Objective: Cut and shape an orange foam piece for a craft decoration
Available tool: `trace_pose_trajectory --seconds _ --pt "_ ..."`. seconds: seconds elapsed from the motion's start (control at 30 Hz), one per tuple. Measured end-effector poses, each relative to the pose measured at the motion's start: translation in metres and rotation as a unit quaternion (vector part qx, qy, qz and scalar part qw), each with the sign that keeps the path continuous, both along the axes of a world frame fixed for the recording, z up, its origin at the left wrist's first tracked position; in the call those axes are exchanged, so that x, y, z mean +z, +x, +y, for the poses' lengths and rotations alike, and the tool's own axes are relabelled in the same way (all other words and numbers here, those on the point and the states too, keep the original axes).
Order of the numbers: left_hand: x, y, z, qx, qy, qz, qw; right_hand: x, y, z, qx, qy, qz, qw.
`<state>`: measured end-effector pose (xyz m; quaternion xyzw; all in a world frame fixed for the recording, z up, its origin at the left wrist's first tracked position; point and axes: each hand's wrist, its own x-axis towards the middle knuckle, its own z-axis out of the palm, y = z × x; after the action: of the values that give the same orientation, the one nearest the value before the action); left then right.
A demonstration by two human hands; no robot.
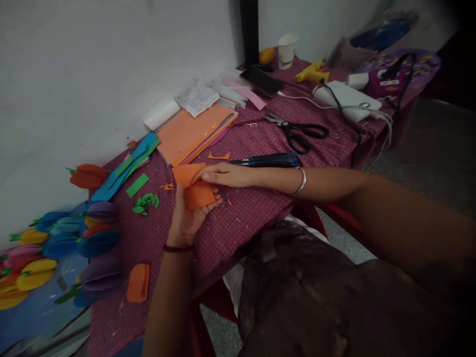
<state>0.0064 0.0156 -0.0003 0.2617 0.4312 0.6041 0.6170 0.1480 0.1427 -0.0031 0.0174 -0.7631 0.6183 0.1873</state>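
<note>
Orange paper pieces lie in my left hand, its thumb up along their left edge and its fingertips showing beyond the lower right corner. My right hand reaches across from the right, fingers bent over another part of the orange paper and pressing at its edge. Whether this is one folded sheet or separate pieces I cannot tell. Small orange scraps are scattered around my hands. To the left are a green paper strip and a heap of cut green leaf shapes. A stack of rounded orange cutouts sits near my left forearm.
Black-handled scissors and a blue cutter lie beyond my right arm. Orange sheets are stacked by the wall. Colourful paper pumpkins crowd the left. A phone, paper cup, yellow glue gun and white power bank stand farther back.
</note>
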Motion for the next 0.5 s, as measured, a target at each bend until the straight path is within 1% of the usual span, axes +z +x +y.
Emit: trace_pose_trajectory --seconds 0.13,0.33,0.5 --pt "-0.001 -0.0013 0.0004 -0.006 -0.001 0.004 1.0 -0.0028 -0.0029 0.0007 0.003 -0.006 -0.005 1.0" --pt "-0.0003 -0.0021 0.0017 -0.024 0.006 0.011 1.0 -0.0017 -0.004 0.0027 -0.014 0.021 -0.008 1.0" --pt "-0.0006 -0.0014 0.0012 -0.02 0.002 0.011 1.0 -0.0028 -0.0045 0.0021 -0.003 0.013 -0.008 1.0"
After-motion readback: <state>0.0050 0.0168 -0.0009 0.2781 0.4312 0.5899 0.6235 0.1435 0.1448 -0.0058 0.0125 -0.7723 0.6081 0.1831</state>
